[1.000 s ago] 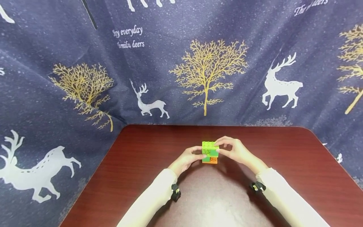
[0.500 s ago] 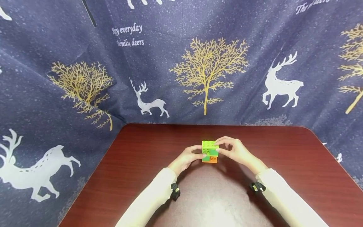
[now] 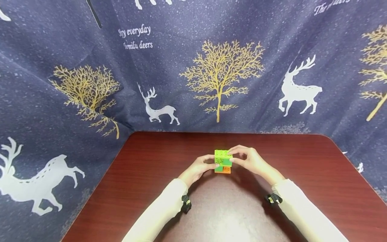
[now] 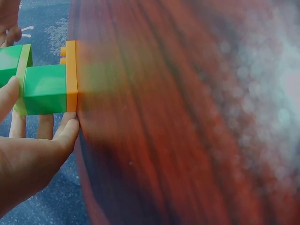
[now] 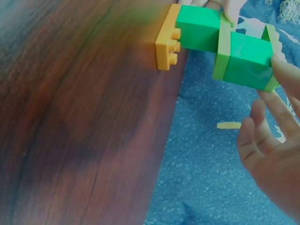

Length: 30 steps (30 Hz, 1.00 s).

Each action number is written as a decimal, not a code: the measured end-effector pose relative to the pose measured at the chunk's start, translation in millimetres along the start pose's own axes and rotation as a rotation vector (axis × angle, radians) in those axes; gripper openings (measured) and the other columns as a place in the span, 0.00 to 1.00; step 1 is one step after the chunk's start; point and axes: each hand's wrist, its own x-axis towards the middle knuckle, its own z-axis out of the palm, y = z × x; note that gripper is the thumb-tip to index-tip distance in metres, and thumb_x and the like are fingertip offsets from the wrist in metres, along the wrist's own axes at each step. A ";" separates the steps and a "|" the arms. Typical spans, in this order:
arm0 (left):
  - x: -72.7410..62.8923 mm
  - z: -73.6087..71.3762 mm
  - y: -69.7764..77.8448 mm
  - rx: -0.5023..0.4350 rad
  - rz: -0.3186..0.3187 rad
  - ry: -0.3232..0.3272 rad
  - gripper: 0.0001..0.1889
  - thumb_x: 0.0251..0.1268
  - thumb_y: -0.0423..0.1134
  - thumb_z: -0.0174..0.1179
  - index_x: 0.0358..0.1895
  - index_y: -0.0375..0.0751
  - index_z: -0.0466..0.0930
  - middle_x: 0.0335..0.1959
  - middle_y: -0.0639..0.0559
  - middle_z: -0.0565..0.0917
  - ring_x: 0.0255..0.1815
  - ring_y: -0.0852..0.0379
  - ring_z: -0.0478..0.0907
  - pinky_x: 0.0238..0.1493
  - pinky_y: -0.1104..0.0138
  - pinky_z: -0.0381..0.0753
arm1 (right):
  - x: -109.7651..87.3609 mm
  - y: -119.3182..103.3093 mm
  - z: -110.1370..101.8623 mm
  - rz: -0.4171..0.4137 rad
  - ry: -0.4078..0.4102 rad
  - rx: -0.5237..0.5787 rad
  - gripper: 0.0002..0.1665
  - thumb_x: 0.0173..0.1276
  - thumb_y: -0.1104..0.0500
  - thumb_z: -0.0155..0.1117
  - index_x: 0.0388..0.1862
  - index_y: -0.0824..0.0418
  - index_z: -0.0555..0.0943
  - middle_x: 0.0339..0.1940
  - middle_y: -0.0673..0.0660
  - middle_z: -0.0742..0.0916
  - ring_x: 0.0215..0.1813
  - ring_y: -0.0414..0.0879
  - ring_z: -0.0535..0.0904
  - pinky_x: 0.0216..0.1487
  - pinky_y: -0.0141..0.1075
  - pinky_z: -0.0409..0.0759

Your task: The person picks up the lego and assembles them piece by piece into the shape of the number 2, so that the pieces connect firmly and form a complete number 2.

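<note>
A stack of toy building bricks stands upright on the table. At its base lies an orange plate (image 3: 226, 170) with studs showing on the right. On it sits a green brick (image 4: 45, 89), then a lime plate (image 5: 222, 51). A second green brick (image 5: 248, 61) is offset to the right, under a lime top plate (image 3: 222, 154). My left hand (image 3: 198, 169) holds the stack's left side, thumb at the middle lime plate. My right hand (image 3: 252, 159) pinches the upper right end between thumb and fingers, by the top plate.
The reddish-brown table (image 3: 151, 161) has a glossy glare near its front. Behind it hangs a dark blue cloth (image 3: 187, 84) printed with white deer and gold trees. A black wrist camera (image 3: 185, 203) sits on the left cuff, another black wrist camera (image 3: 274, 198) on the right.
</note>
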 end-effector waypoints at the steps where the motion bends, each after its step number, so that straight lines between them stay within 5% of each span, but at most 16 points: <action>1: -0.6 -0.3 0.0 0.002 0.001 0.000 0.24 0.56 0.31 0.68 0.58 0.35 0.77 0.47 0.45 0.84 0.47 0.56 0.79 0.57 0.63 0.73 | 0.4 -4.3 -0.5 -0.004 -0.001 0.003 0.15 0.55 0.72 0.71 0.43 0.66 0.85 0.42 0.62 0.86 0.28 0.52 0.73 0.26 0.41 0.73; 11: -3.6 1.1 0.6 0.080 0.039 0.039 0.22 0.56 0.32 0.68 0.57 0.36 0.78 0.50 0.46 0.83 0.49 0.55 0.78 0.54 0.62 0.74 | 3.6 -33.4 -10.4 0.000 -0.047 0.022 0.14 0.56 0.74 0.69 0.43 0.71 0.83 0.43 0.66 0.85 0.34 0.52 0.78 0.34 0.31 0.76; 17: -3.9 3.1 1.1 0.204 0.109 0.039 0.19 0.58 0.32 0.68 0.54 0.37 0.80 0.49 0.45 0.84 0.49 0.52 0.80 0.51 0.63 0.78 | -1.8 -19.6 -6.2 0.000 -0.035 0.031 0.15 0.57 0.74 0.69 0.45 0.69 0.83 0.44 0.64 0.85 0.48 0.59 0.80 0.50 0.35 0.78; 21: -5.5 1.3 8.2 0.270 0.167 0.008 0.19 0.56 0.28 0.67 0.53 0.34 0.79 0.48 0.42 0.84 0.49 0.50 0.81 0.49 0.64 0.80 | -5.9 -1.9 -0.9 -0.018 -0.031 0.029 0.17 0.57 0.72 0.69 0.47 0.66 0.82 0.46 0.61 0.85 0.47 0.56 0.81 0.49 0.46 0.79; 30: -8.4 -4.7 21.6 0.299 0.184 -0.003 0.20 0.54 0.23 0.66 0.52 0.31 0.78 0.46 0.38 0.83 0.52 0.39 0.78 0.46 0.63 0.81 | -9.1 6.8 0.4 0.047 -0.014 0.079 0.21 0.61 0.66 0.70 0.54 0.63 0.79 0.50 0.56 0.85 0.48 0.52 0.82 0.50 0.46 0.80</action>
